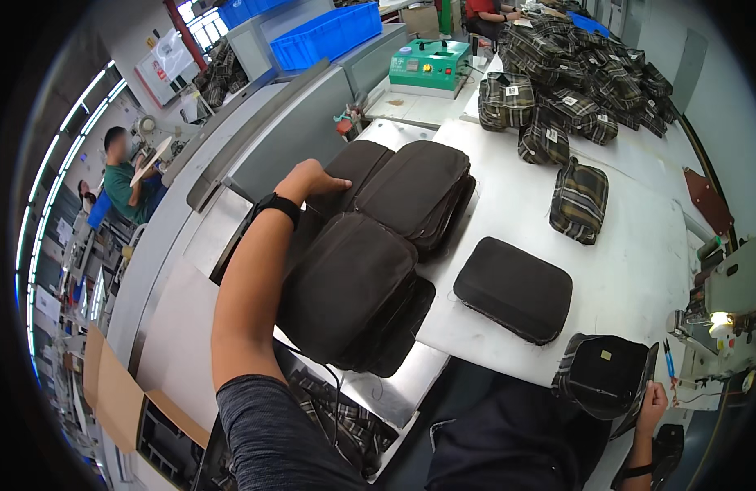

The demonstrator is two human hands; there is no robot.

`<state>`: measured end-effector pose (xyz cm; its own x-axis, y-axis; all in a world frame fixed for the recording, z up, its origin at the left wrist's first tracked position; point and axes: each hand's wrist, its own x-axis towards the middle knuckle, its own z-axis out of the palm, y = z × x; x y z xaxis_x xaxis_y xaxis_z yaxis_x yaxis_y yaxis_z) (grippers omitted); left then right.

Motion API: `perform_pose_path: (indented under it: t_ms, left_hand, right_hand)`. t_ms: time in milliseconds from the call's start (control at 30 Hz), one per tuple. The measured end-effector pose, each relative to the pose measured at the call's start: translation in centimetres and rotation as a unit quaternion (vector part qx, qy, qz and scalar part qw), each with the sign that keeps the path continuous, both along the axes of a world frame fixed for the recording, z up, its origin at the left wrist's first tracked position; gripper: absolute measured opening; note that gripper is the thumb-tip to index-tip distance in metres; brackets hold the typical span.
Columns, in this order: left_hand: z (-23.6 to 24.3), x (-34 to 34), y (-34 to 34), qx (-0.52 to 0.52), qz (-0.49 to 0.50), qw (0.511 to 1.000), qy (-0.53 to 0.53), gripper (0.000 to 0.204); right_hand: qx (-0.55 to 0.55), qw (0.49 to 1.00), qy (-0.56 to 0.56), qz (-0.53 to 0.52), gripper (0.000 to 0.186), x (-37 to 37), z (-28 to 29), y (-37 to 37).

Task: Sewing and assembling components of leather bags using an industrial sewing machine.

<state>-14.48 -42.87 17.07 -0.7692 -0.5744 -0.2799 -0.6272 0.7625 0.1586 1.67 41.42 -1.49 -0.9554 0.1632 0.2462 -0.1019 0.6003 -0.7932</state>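
My left hand [312,177] reaches to the far left of the stacks of dark brown fabric panels. Its thumb lies on top of one panel [360,159], and the fingers are partly hidden at its edge. Nearer piles of rounded panels [349,282] stand beside my left forearm. At the lower right, my right hand [652,405] grips the edge of a plaid fabric pouch [604,372], whose dark inside faces up with a small yellowish patch. A single dark panel [514,288] lies flat on the white table between my hands.
A plaid pouch [579,201] rests farther back, before a large heap of plaid pouches [570,69]. A sewing machine [734,286] with its lamp lit stands at right. A green machine box [429,68] and a blue crate [327,37] are at the back. Other people sit farther off.
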Motion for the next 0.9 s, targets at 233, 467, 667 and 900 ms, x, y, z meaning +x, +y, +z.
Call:
perform_pose_path:
  t_ms: [233, 467, 667, 900]
  left_hand:
    - [0.3, -0.7, 1.1, -0.095, -0.039, 0.995, 0.001, 0.071]
    - [-0.3, 0.3, 0.9, -0.123, -0.036, 0.989, 0.075, 0.058]
    - [-1.1, 0.6, 1.3, -0.146, -0.033, 0.985, 0.085, 0.057]
    - [-0.8, 0.1, 0.5, -0.073, 0.026, 0.996, 0.043, 0.06]
  right_hand:
    - [-0.008, 1.0, 0.0, 0.001, 0.03, 0.1, 0.3, -0.2]
    - [-0.017, 1.0, 0.005, -0.003, 0.03, 0.0, 0.0, -0.4]
    - [-0.012, 1.0, 0.013, 0.0, 0.03, 0.0, 0.0, -0.3]
    - [-0.028, 0.999, 0.022, -0.002, 0.029, 0.1, 0.0, -0.7]
